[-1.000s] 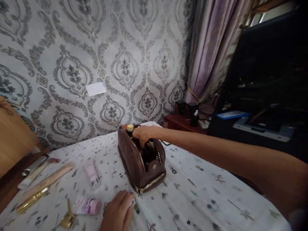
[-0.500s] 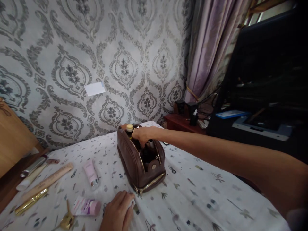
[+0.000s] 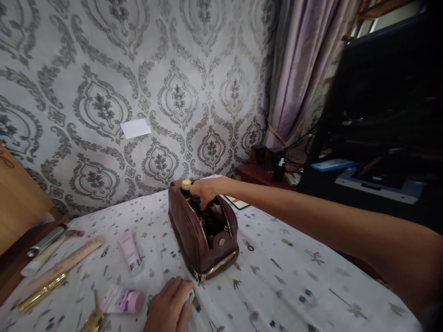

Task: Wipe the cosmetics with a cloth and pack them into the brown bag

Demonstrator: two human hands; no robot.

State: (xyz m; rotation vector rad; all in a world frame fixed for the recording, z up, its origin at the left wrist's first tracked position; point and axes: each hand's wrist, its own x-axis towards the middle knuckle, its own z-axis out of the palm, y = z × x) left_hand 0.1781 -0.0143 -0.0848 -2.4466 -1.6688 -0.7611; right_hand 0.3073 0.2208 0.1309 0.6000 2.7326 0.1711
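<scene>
A brown leather toiletry bag (image 3: 182, 233) stands unzipped on the patterned cloth. My right hand (image 3: 207, 191) reaches into its opening, fingers bent down around something dark that I cannot make out. Beside those fingers, a bottle with a pale yellow cap (image 3: 186, 184) sticks up from the bag. Close to the bag's front corner, my left hand (image 3: 169, 304) rests on the cloth with curled fingers. Something whitish shows between its thumb and fingers; its kind is unclear. Left of that hand lie a pink-capped tube (image 3: 122, 299) and a gold key-like piece (image 3: 95, 316).
A pale pink tube (image 3: 129, 249), a gold tube (image 3: 43, 293) and a long beige tube (image 3: 69, 260) lie on the left of the cloth (image 3: 287, 281). A flat card-like item (image 3: 237, 203) lies behind the bag. A large black screen (image 3: 377, 115) stands at right.
My right hand has shifted slightly up and left, uncovering more of the dark thing beneath its fingers. More of the flat item behind the bag shows. My left hand stays almost still.
</scene>
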